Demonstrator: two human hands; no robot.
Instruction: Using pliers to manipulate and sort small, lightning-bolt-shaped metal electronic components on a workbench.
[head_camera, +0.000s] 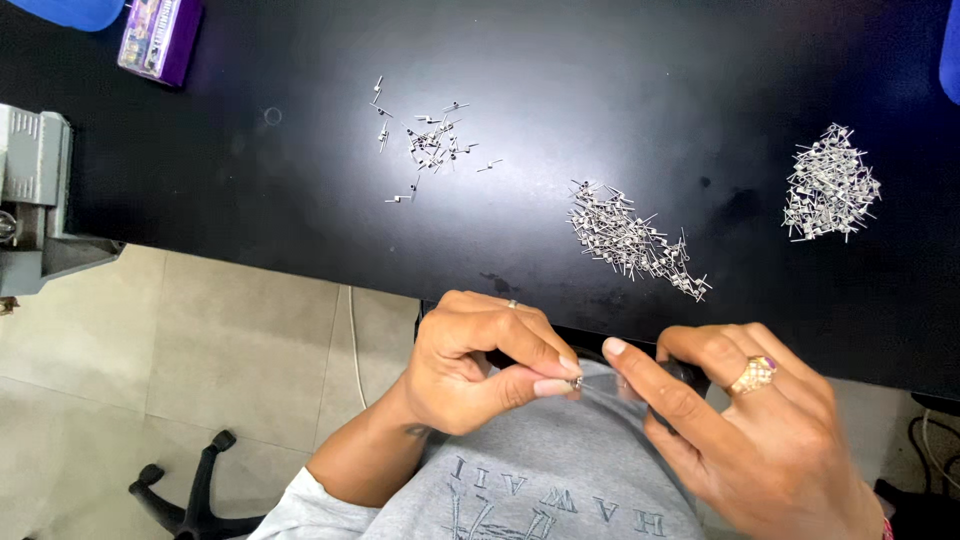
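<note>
- left hand (470, 365) just off the near edge of the black table (250, 190), thumb and forefinger pinched shut on a tiny wire coil (578, 383).
- right hand (740, 420) beside it, fingers closed round something thin at the coil; what it is, cannot tell.
- three lots on the table: sparse scatter (430, 145) mid-table, dense pile (635, 240) toward the near edge, tight heap (830, 185) toward the right edge.
- judgement: partway; which lot is finished, cannot tell.
- purple box (160, 38), far left corner.
</note>
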